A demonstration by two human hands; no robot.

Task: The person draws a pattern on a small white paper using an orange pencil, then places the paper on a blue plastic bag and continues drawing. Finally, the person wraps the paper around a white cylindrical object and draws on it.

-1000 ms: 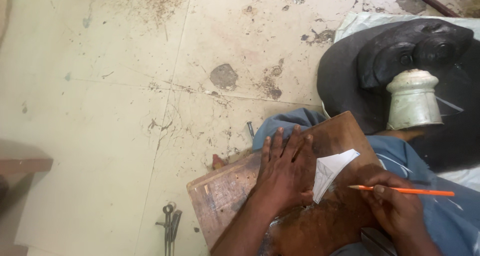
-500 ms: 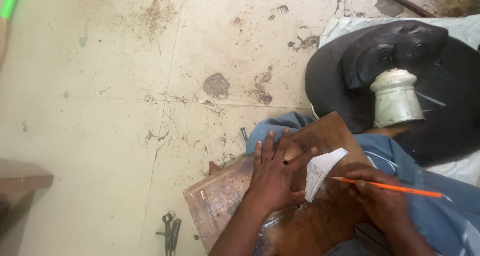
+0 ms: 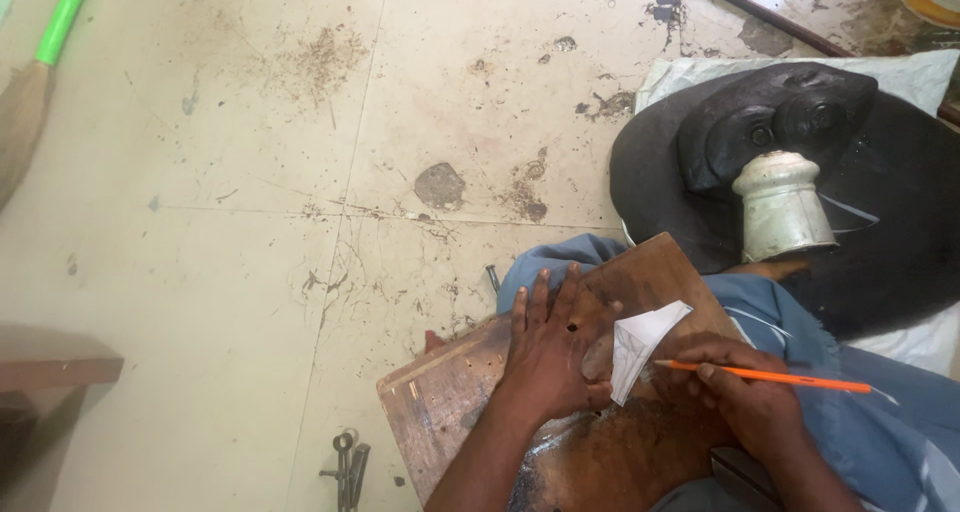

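Observation:
A brown wooden board (image 3: 440,397) rests across my lap, over blue cloth. My left hand (image 3: 552,347) lies flat on it, fingers spread, its thumb pressing the edge of a small white paper piece (image 3: 640,342) with drawn lines. My right hand (image 3: 745,397) holds an orange pencil (image 3: 770,376); the tip touches the paper's lower right edge. A dark sheet of leather-like material (image 3: 610,457) lies on the board under my wrists.
To the right, a black round sheet (image 3: 900,252) carries a black moulded part (image 3: 775,117) and a whitish metal stand (image 3: 780,207). Metal pincers (image 3: 345,467) lie on the stained tiled floor. A broom with a green handle (image 3: 60,22) is at the top left.
My right hand has brought the pencil tip leftward onto the paper. The left hand has stayed flat on the board. The view has shifted slightly.

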